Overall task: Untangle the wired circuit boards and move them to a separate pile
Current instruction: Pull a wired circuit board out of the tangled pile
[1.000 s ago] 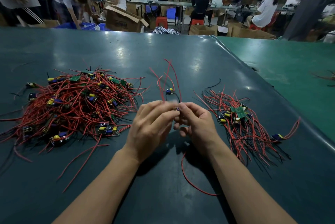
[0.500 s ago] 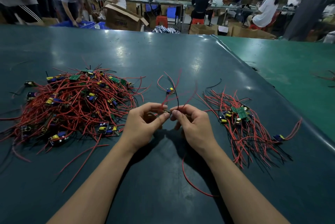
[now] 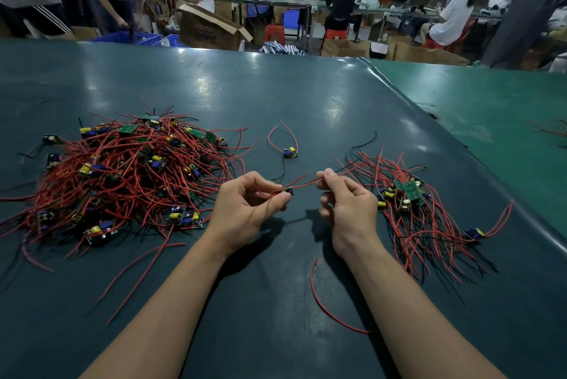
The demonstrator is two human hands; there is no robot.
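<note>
A big tangled heap of small circuit boards with red and black wires lies on the left of the dark green table. A smaller pile of boards lies on the right. Between them, my left hand pinches a small circuit board at its fingertips. My right hand pinches that board's red wire, stretched between the two hands. Another single board with looped red wires lies flat just beyond my hands.
A loose red wire curves on the table under my right forearm. A lighter green table adjoins on the right. Beyond the far edge stand cardboard boxes, stools and several people at work.
My hands have drawn apart, pulling the red wire out straight between them. The single board beyond them now lies apart from what I hold, its wires no longer lifted.
</note>
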